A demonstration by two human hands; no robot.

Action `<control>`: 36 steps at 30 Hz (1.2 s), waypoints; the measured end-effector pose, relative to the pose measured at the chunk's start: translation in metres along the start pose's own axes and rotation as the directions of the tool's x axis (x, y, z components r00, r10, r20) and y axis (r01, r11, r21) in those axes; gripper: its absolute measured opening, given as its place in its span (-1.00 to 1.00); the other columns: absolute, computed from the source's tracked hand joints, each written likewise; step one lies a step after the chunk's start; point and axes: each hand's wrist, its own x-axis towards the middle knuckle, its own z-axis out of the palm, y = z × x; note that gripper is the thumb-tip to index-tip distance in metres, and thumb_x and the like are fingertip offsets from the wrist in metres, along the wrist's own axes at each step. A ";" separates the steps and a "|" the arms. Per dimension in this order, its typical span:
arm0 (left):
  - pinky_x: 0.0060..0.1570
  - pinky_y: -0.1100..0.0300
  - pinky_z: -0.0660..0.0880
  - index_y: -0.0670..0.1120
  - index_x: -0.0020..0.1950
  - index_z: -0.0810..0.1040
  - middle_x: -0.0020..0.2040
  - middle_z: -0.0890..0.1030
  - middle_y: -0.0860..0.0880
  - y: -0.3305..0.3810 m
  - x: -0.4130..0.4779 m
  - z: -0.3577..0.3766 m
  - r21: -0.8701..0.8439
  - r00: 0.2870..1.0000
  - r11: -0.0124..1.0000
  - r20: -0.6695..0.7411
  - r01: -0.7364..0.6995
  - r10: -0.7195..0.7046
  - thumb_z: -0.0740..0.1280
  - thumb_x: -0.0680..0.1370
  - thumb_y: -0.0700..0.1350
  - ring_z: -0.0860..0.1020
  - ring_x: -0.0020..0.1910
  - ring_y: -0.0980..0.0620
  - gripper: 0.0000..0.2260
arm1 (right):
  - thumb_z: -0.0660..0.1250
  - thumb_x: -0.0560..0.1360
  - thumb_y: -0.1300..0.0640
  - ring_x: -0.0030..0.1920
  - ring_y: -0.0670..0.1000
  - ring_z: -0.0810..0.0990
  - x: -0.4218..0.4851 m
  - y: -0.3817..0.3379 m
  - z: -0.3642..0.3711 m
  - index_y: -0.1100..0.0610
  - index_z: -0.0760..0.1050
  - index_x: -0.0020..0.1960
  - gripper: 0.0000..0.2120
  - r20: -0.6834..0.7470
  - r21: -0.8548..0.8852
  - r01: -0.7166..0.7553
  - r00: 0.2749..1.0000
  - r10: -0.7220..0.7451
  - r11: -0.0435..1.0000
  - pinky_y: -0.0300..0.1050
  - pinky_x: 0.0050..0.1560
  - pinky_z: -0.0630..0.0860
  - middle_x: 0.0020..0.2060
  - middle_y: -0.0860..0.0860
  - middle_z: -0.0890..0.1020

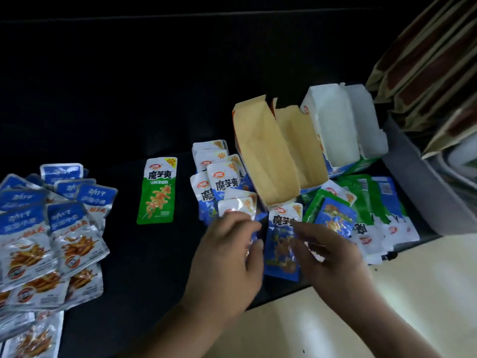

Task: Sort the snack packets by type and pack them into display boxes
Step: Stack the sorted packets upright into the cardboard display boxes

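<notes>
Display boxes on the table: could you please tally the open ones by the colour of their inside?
Box with tan inside: 1
Box with white inside: 1
Total: 2

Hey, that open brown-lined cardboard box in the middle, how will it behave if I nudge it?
Probably light: the brown-lined display box looks empty. It may tip or slide easily, as its near end seems to sit on a blue packet, not flat. Its ragged flap suggests thin card that could buckle if squeezed.
</notes>
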 end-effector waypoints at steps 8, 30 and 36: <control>0.32 -0.27 0.47 0.15 0.47 0.44 0.47 0.49 -0.25 0.041 -0.004 0.088 0.413 0.899 0.873 0.433 -0.259 0.062 0.42 0.39 0.24 0.41 0.48 -0.39 -0.35 | 0.49 0.47 0.08 0.25 0.24 0.62 0.003 0.065 -0.044 0.03 0.63 0.26 -0.64 -0.152 -0.294 -0.026 0.988 -0.020 0.955 0.24 0.10 0.63 0.38 0.07 0.53; 0.38 0.11 0.39 0.10 0.65 0.04 0.60 0.14 0.00 0.051 0.005 0.094 0.219 0.928 0.976 0.365 -0.002 -0.080 0.53 0.47 0.18 0.19 0.53 -0.04 -0.08 | 0.43 0.44 -0.31 -0.13 0.12 0.67 0.001 0.058 -0.062 -0.23 0.28 0.39 -0.39 -0.103 -0.540 -0.332 0.938 0.331 0.773 0.01 -0.19 0.63 -0.17 -0.06 0.65; 0.07 0.25 0.38 0.18 0.66 0.02 0.27 0.33 0.09 0.053 0.019 0.085 0.086 0.879 0.959 0.384 0.271 -0.283 0.58 0.44 0.05 0.45 0.23 0.07 -0.03 | 0.59 0.43 0.04 -0.40 -0.19 0.60 -0.008 0.045 -0.063 -0.13 0.43 0.34 -0.45 -0.137 -0.110 -0.454 0.888 0.439 0.884 -0.24 -0.38 0.41 -0.41 -0.13 0.61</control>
